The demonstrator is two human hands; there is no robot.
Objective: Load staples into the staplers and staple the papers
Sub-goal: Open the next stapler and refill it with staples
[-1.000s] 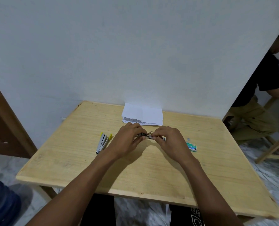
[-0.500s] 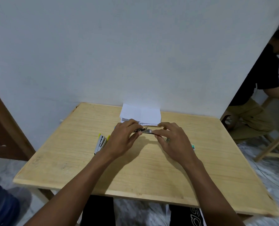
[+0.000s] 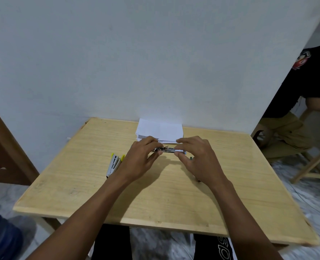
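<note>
- A dark blue, rounded plastic container [image 3: 0,239] sits on the floor at 8 o'clock from the table; its shape is blurred.
- A brown wooden door frame [image 3: 3,147] slants up the left edge, at the table's 9 o'clock.
- The table [image 3: 80,194] is pale, matte wood with fine straight grain and a square-cut rim. Its far edge butts against a plain, smooth whitish wall [image 3: 155,62].
- A white stapler [image 3: 114,164] with yellow-green tips lies hinged open on the table at 10 o'clock from centre, just beside the left wrist.
- The left hand [image 3: 138,162] has its fingers curled round the left end of a small shiny metal stapler [image 3: 164,150].
- That metal stapler is held level just above the table, towards 12 o'clock from centre and between both hands.
- Folded white papers [image 3: 161,130] lie flat at the 12 o'clock edge, against the wall, with a printed strip along their near left corner.
- The right hand [image 3: 198,160] pinches the stapler's right end between thumb and forefinger; its other fingers are loosely spread.
- A sliver of something green [image 3: 191,158] shows under the right fingers, too hidden to name.
- At 2 o'clock, past the wall's end, a second person [image 3: 295,109] in a black shirt and khaki trousers sits by pale wooden furniture legs [image 3: 314,162].
- The floor [image 3: 305,194] is grey-white and veined like marble.
</note>
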